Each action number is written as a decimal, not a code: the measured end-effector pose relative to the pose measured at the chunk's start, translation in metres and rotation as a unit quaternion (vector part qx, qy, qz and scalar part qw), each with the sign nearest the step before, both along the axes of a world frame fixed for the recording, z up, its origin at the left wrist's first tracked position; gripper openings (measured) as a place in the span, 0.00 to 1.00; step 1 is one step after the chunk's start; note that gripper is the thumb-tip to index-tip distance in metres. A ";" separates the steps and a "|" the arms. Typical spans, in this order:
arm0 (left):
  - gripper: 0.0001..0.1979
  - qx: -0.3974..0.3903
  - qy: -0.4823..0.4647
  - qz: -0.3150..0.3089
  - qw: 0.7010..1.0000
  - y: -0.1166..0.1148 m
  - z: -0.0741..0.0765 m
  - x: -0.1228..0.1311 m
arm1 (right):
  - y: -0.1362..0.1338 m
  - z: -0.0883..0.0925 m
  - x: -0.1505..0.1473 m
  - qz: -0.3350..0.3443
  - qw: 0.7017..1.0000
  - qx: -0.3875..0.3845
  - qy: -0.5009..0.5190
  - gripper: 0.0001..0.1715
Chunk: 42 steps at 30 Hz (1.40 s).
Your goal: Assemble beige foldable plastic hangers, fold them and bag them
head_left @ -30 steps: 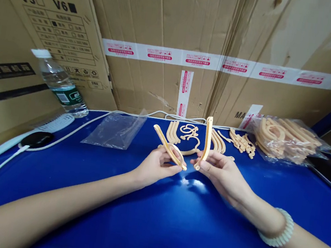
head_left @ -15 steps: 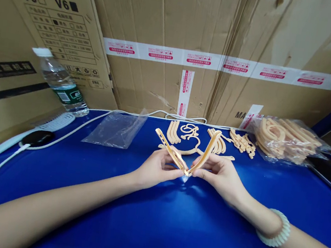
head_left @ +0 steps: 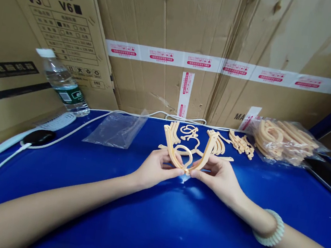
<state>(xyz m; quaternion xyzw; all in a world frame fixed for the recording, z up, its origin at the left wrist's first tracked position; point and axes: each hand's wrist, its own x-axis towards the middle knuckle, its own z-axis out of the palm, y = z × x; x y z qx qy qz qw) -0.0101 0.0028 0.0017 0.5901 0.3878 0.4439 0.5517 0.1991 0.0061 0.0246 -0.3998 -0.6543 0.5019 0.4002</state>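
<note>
My left hand (head_left: 156,168) pinches a tan plastic arm piece (head_left: 171,145) that slants up and to the left, with a small hook loop (head_left: 184,151) curving beside it. My right hand (head_left: 219,176) pinches a second tan arm piece (head_left: 207,152) that slants up and to the right. The lower ends of the two pieces meet between my fingertips and form a V above the blue table (head_left: 152,216). Just behind my hands lie loose tan parts (head_left: 188,133) in small groups.
A clear bag of tan parts (head_left: 286,141) sits at the back right. An empty clear bag (head_left: 115,130) lies back left, near a water bottle (head_left: 63,83), a white cable (head_left: 68,133) and a black-and-white device (head_left: 32,136). Cardboard boxes (head_left: 195,42) wall the back.
My hands came together: the two arm pieces, apart a second ago, now touch at their lower ends. The left piece has tilted more upright.
</note>
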 end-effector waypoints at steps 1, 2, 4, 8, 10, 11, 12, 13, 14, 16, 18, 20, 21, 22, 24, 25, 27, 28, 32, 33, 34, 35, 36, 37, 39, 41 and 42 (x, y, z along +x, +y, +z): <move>0.17 0.002 0.001 0.002 1.000 0.000 0.000 0.000 | 0.000 0.000 -0.001 -0.006 1.000 0.001 -0.001 0.18; 0.17 0.005 -0.001 0.003 1.000 0.000 -0.001 0.000 | -0.001 -0.001 -0.002 -0.013 1.000 0.002 -0.001 0.18; 0.17 0.010 -0.011 0.005 1.000 -0.001 -0.001 0.001 | -0.002 -0.002 -0.003 -0.022 1.000 0.002 0.002 0.19; 0.16 0.006 -0.022 0.008 1.000 -0.002 0.000 0.002 | -0.003 -0.003 -0.005 -0.020 1.000 -0.003 0.015 0.20; 0.17 0.004 -0.020 0.016 1.000 -0.002 0.002 0.002 | -0.001 0.000 -0.003 -0.016 1.000 0.003 0.020 0.19; 0.17 0.005 -0.017 0.023 1.000 -0.001 0.003 0.002 | 0.002 0.004 -0.001 -0.011 1.000 0.008 0.024 0.19; 0.18 0.007 -0.014 0.031 0.999 -0.001 0.004 0.000 | 0.005 0.008 0.003 -0.003 1.000 0.013 0.029 0.18; 0.18 0.010 -0.013 0.039 0.999 0.000 0.005 -0.001 | 0.009 0.013 0.007 0.006 0.999 0.021 0.032 0.18; 0.18 0.014 -0.014 0.048 0.999 0.001 0.006 -0.004 | 0.013 0.019 0.012 0.017 0.999 0.031 0.034 0.18; 0.18 0.019 -0.023 0.067 0.997 0.004 0.008 -0.009 | 0.022 0.030 0.023 0.041 0.998 0.052 0.023 0.18; 0.18 0.013 -0.038 0.080 0.996 0.007 0.010 -0.014 | 0.030 0.040 0.034 0.071 0.995 0.073 -0.020 0.18; 0.18 -0.012 -0.062 0.080 0.995 0.010 0.012 -0.018 | 0.035 0.047 0.043 0.094 0.986 0.110 -0.088 0.17; 0.17 -0.029 -0.081 0.077 0.993 0.011 0.013 -0.020 | 0.038 0.049 0.046 0.104 0.977 0.138 -0.127 0.16; 0.17 -0.047 -0.105 0.077 0.990 0.013 0.015 -0.022 | 0.040 0.051 0.050 0.112 0.965 0.170 -0.166 0.15; 0.16 -0.074 -0.153 0.090 0.981 0.018 0.017 -0.026 | 0.045 0.054 0.057 0.123 0.936 0.232 -0.236 0.13; 0.15 -0.084 -0.170 0.097 0.977 0.020 0.019 -0.028 | 0.048 0.056 0.060 0.126 0.922 0.255 -0.263 0.12; 0.14 -0.093 -0.177 0.099 0.975 0.026 0.020 -0.034 | 0.054 0.058 0.069 0.122 0.903 0.281 -0.301 0.11; 0.14 -0.092 -0.171 0.093 0.977 0.029 0.020 -0.036 | 0.058 0.059 0.073 0.118 0.898 0.284 -0.315 0.10; 0.16 -0.037 -0.071 0.065 0.995 0.038 0.017 -0.046 | 0.065 0.060 0.089 0.115 0.879 0.257 -0.385 0.10; 0.15 -0.003 -0.018 0.055 0.998 0.039 0.016 -0.047 | 0.066 0.060 0.091 0.116 0.872 0.249 -0.405 0.09; 0.13 0.040 0.043 0.041 0.997 0.040 0.015 -0.049 | 0.067 0.060 0.092 0.117 0.865 0.243 -0.423 0.09; 0.11 0.094 0.106 0.029 0.989 0.041 0.014 -0.050 | 0.067 0.060 0.093 0.117 0.859 0.236 -0.438 0.08; 0.09 0.153 0.167 0.021 0.974 0.041 0.013 -0.052 | 0.067 0.059 0.093 0.118 0.854 0.229 -0.452 0.08; 0.08 0.212 0.218 0.016 0.953 0.042 0.012 -0.053 | 0.067 0.058 0.092 0.119 0.850 0.219 -0.464 0.07; 0.06 0.308 0.282 0.017 0.908 0.043 0.010 -0.055 | 0.068 0.056 0.091 0.126 0.844 0.196 -0.483 0.07; 0.06 0.359 0.306 0.018 0.882 0.045 0.007 -0.056 | 0.070 0.053 0.089 0.134 0.840 0.178 -0.495 0.07; 0.05 0.367 0.310 0.017 0.877 0.046 0.005 -0.057 | 0.071 0.051 0.089 0.138 0.840 0.171 -0.496 0.07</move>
